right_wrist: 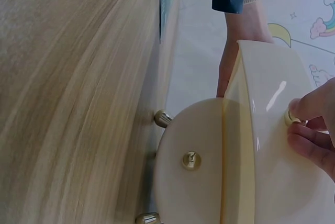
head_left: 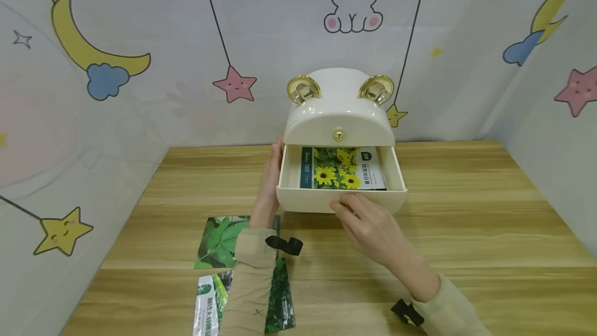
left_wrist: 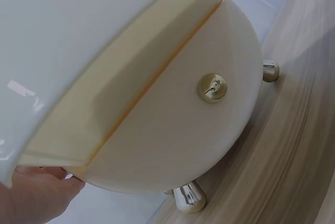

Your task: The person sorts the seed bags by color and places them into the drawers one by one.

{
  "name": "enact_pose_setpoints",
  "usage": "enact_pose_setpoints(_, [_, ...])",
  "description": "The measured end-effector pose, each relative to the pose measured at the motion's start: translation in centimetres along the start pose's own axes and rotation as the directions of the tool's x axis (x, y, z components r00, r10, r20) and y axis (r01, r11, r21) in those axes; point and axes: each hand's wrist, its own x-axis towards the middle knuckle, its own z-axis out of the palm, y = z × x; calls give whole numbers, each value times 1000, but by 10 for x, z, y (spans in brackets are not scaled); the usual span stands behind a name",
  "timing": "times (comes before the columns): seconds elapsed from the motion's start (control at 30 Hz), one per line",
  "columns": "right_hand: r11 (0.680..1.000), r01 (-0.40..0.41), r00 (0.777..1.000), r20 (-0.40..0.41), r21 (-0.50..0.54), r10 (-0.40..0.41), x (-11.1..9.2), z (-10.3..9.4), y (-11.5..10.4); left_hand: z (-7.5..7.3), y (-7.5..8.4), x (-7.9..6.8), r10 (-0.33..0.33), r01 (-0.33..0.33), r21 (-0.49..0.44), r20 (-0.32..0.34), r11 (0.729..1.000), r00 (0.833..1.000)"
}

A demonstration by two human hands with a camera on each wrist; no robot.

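A white two-drawer box (head_left: 340,87) with gold bear ears stands at the back of the table. Its upper drawer (head_left: 303,200) is pulled out, and a seed packet (head_left: 342,167) with yellow flowers lies in it. My right hand (head_left: 366,224) is at the drawer front, pinching the small gold knob (right_wrist: 290,118) between thumb and fingers. Along the left side of the box, my left hand (head_left: 269,185) rests with its fingers extended. In the left wrist view, that hand (left_wrist: 39,195) touches the side near the shut lower drawer (left_wrist: 172,130).
Left of the box lie a packet with green fern leaves (head_left: 216,242), a white-and-green packet (head_left: 207,302) and a dark green one (head_left: 281,305), partly under my left sleeve. Short gold feet (left_wrist: 189,198) hold the box off the wooden table (head_left: 466,232). A printed cloth hangs behind.
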Motion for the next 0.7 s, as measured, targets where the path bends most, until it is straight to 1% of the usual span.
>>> enact_pose_setpoints(0.23, [1000,-9,1000,12,-11,10,0,1,0,1,-2,1,-1,1,-6,17,1000,1000])
enact_pose_setpoints(0.37, [1000,-8,1000,13,-14,8,0,1,0,0,-9,5,-12,12,-16,16,1000,1000])
enact_pose_setpoints(0.47, [1000,-8,1000,13,-12,8,1,1,0,-2,-16,9,-12,12,-16,3,1000,1000])
enact_pose_setpoints(0.53, [1000,-7,1000,13,-14,8,1,1,0,-3,-20,10,-3,3,-15,-1,1000,1000])
enact_pose_setpoints(0.7, [1000,-2,1000,24,-13,3,1,1,1,-3,-20,11,24,-24,-27,1,999,1000])
